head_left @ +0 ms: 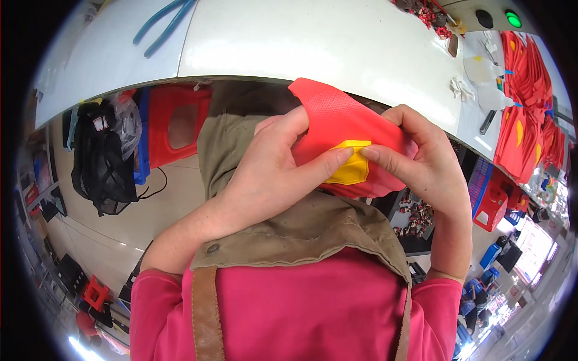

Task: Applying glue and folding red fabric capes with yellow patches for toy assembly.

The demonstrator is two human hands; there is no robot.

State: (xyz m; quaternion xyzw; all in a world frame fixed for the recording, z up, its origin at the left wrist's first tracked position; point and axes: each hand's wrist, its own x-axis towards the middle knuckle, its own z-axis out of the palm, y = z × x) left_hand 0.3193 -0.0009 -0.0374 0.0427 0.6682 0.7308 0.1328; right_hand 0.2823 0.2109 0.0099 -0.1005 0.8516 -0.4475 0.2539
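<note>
Over my lap, in front of the bench edge, I hold a bent red flexible piece (337, 111) with a dotted texture on its upper part. A small yellow moulded patch (352, 167) lies against its face. My left hand (274, 159) grips the red piece from the left, its thumb on the yellow patch's left side. From the right, my right hand (424, 157) closes around the red piece, thumb tip at the patch's upper right edge. Most of the other fingers are hidden behind the red piece.
The white bench (289, 42) runs across the front. Blue-handled pliers (162, 27) lie on its left part. At right are white bottles (490, 96), a black marker-like tool (487, 122) and stacked red pieces (524, 114). A black backpack (102, 159) hangs below, beside a red stool (174, 123).
</note>
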